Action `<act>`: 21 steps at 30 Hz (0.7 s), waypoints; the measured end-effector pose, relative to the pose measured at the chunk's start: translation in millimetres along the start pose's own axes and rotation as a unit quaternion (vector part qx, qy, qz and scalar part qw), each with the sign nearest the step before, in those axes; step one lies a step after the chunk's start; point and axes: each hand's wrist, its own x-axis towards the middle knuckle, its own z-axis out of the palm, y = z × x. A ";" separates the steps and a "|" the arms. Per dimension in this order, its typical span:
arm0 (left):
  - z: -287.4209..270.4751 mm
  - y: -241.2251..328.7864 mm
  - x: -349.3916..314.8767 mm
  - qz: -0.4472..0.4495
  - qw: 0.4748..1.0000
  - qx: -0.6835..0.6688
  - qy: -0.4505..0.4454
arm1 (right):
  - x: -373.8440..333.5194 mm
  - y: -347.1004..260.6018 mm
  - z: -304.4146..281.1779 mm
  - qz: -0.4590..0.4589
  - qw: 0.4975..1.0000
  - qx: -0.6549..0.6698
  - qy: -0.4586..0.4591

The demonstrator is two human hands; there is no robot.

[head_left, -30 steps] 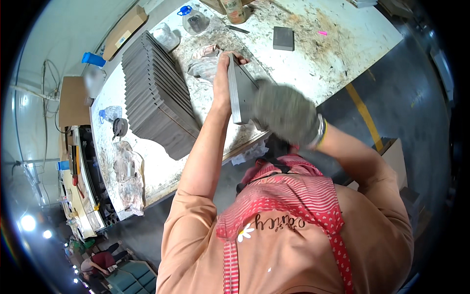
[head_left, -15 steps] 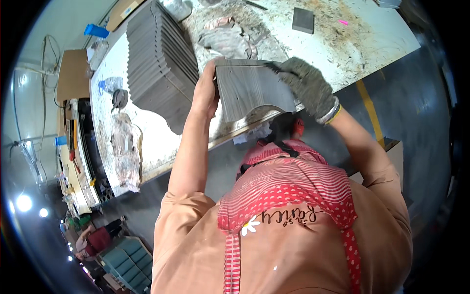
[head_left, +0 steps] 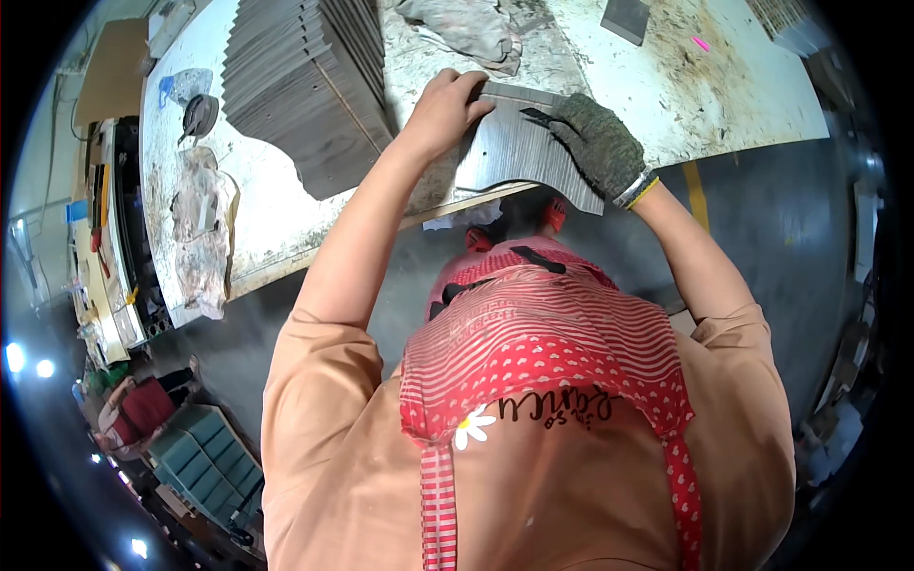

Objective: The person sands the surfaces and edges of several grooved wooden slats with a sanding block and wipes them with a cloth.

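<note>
Surface (head_left: 276,205): white, scuffed and stained top, its front edge over a grey concrete floor (head_left: 762,247) with a yellow line. On it: a tall stack of grey sheets (head_left: 305,76), a crumpled rag (head_left: 466,29), a small grey block (head_left: 625,17). Bundle of grey sheets (head_left: 519,147): at the front edge, gripped by the bare left hand (head_left: 443,105) and the gloved right hand (head_left: 595,143), both closed on it.

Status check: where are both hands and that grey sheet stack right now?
Left hand bare, gripping the small grey stack. Right hand gloved, pressing on it at the table edge. Large grey pile left, apart.
</note>
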 end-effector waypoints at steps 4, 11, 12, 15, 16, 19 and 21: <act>-5.8 -6.9 14.8 0.034 0.994 0.102 -0.007 | 10.0 9.4 2.6 0.002 0.999 -0.014 -0.034; -7.1 -24.3 35.9 -0.010 0.991 0.068 -0.112 | 22.8 -46.6 11.2 -0.174 0.982 -0.032 -0.074; -7.1 -25.8 38.1 -0.011 0.991 0.068 -0.111 | 25.7 -54.6 15.5 -0.166 0.982 -0.024 -0.084; -5.0 -28.0 41.6 -0.009 0.990 0.066 -0.126 | 34.3 -61.1 24.7 -0.134 0.974 -0.069 -0.170; -5.1 -28.1 41.1 -0.013 0.989 0.068 -0.127 | 36.8 -72.4 20.6 -0.136 0.973 -0.069 -0.171; -7.1 -28.0 40.9 -0.023 0.988 0.069 -0.134 | 24.6 -106.0 8.0 -0.157 0.948 -0.065 -0.269; -7.3 -28.5 41.3 -0.030 0.987 0.067 -0.140 | 19.9 -102.5 12.5 -0.166 0.954 -0.059 -0.243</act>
